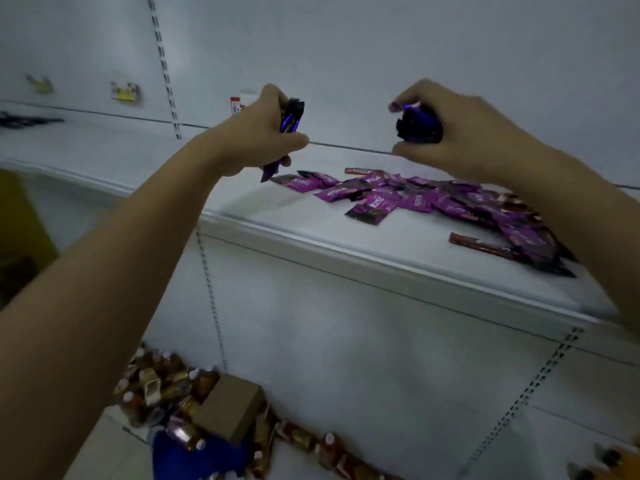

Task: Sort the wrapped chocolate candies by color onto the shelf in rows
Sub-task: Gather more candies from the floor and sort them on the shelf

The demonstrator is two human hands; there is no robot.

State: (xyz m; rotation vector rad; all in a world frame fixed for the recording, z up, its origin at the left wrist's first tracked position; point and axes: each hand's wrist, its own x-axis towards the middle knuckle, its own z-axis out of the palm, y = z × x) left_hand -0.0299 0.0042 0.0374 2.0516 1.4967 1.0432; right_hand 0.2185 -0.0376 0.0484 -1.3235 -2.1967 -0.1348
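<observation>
**Shop aisle, shelves part-filled**

White metal display shelving (311, 244) hangs on slotted upright rails (162, 64), as in a retail store. Small blurred labels (125, 91) sit along the back panel. Many identical purple candy packets (374, 202) lie heaped on one shelf. Small bottles (166, 386) and a cardboard box (228, 407) crowd the shelf below.

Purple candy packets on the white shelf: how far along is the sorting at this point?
Done: little; the purple foil candy packets lie in a loose heap on the white metal shelf, not in rows. In hand: the left grip and right grip each hold a bunch of purple packets. Left: laying rows, and separating the two red-brown stick wrappers at its edges.
</observation>
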